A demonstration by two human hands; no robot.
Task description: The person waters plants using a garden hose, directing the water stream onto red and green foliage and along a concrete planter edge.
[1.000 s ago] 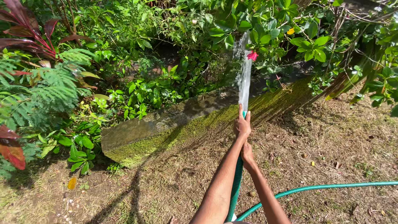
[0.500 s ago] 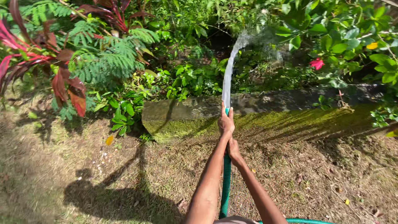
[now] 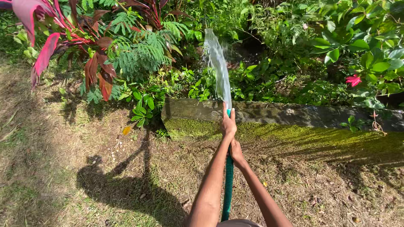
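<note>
I hold a green garden hose (image 3: 228,185) out in front of me with both hands. My left hand (image 3: 228,125) grips its front end, thumb at the opening. My right hand (image 3: 236,154) is wrapped around the hose just behind the left. A stream of water (image 3: 218,63) fans up and away from the hose tip over a low mossy stone kerb (image 3: 294,122) toward ferns and leafy green plants (image 3: 143,54). The rest of the hose runs down between my forearms and out of the frame's bottom edge.
Red-leaved plants (image 3: 46,46) stand at the top left, and a red flower (image 3: 352,79) shows in the bushes at right. Dry, patchy grass (image 3: 63,159) covers the ground in front of the kerb. My shadow (image 3: 126,185) lies on it at lower left.
My view and the hose have swung left along the kerb. The water now falls near the ferns, and the red flower has shifted to the right side.
</note>
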